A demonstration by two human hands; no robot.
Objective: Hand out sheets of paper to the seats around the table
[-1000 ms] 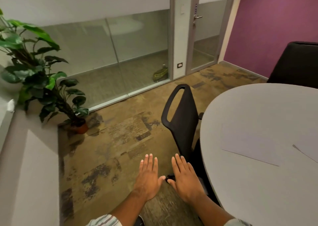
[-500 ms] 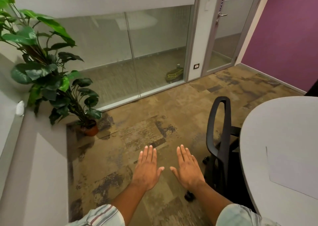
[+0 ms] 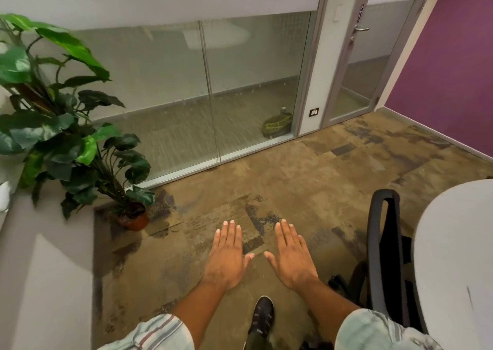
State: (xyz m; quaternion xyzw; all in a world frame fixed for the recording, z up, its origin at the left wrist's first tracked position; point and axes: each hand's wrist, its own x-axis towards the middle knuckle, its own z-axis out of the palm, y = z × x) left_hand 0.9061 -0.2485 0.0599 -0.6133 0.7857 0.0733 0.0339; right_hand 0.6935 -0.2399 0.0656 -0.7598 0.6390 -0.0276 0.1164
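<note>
My left hand (image 3: pixel 226 256) and my right hand (image 3: pixel 292 256) are held out flat side by side, palms down, over the carpet, and both are empty. The rounded edge of the pale grey table (image 3: pixel 453 256) fills the lower right. A thin dark line near the frame's right edge at the table's lower part may be a sheet's edge; no sheet of paper shows plainly. A black office chair (image 3: pixel 384 256) stands tucked against the table, to the right of my right hand and apart from it.
A potted plant (image 3: pixel 66 141) stands at the left by a grey ledge. Ahead is a glass partition (image 3: pixel 208 96) and a glass door (image 3: pixel 357 61); a purple wall (image 3: pixel 448 69) is at the right. My shoe (image 3: pixel 261 315) is on the patterned carpet.
The view has swung left, away from the table. The sheets of paper on the table have slid out of the frame. Both hands stay flat and empty.
</note>
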